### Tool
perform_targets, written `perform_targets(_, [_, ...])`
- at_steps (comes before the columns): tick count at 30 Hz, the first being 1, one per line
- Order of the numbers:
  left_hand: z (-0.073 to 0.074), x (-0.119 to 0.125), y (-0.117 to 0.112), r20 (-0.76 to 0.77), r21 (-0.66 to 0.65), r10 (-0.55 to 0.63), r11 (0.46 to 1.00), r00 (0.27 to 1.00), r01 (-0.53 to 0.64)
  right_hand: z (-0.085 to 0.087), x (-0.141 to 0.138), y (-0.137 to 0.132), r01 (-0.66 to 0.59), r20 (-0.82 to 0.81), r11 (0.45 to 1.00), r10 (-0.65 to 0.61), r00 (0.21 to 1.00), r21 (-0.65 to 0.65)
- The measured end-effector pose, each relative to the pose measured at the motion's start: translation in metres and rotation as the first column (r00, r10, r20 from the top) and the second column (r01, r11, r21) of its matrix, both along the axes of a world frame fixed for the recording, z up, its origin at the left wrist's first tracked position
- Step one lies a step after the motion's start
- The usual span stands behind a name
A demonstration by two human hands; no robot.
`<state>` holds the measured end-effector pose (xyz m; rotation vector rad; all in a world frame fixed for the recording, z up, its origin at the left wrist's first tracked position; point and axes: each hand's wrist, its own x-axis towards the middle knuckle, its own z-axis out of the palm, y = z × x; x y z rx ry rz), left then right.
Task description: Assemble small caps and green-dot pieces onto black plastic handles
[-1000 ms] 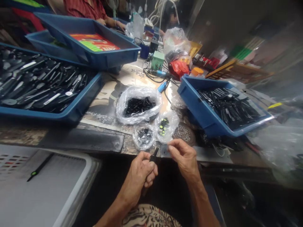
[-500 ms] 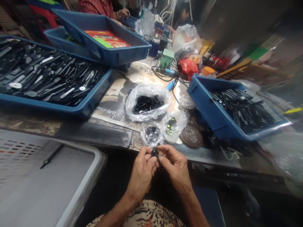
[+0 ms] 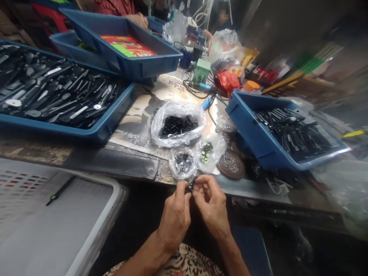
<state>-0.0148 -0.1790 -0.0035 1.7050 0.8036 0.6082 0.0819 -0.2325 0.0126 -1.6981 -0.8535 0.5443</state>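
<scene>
My left hand (image 3: 174, 214) and my right hand (image 3: 212, 205) meet just below the table's front edge, fingers pinched together on a small black part (image 3: 190, 186) held between them. Right above the hands lie two small clear bags, one with dark pieces (image 3: 182, 162) and one with green and black pieces (image 3: 207, 151). A bigger clear bag of black parts (image 3: 178, 124) sits behind them. A round dish of tiny metal bits (image 3: 230, 164) is to the right of the bags.
A blue tray of black tool parts (image 3: 94, 132) stands at left, another blue tray (image 3: 255, 136) at right, stacked blue trays (image 3: 138, 63) behind. A white crate (image 3: 86, 226) with one black piece (image 3: 59, 191) lies at lower left. Cables, a green box (image 3: 201, 70) and another person's hand (image 3: 140, 19) are at the back.
My right hand came in from the right to meet the left hand at the small black part. Both hands then shifted slightly up toward the table edge.
</scene>
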Motion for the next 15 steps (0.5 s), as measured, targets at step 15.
perform_targets(15, [-0.013, -0.001, -0.002, -0.084, 0.342, -0.078, 0.934, 0.993, 0.102, -0.007, 0.010, -0.006, -0.059, -0.344, 0.998, 0.058, 0.937, 0.006])
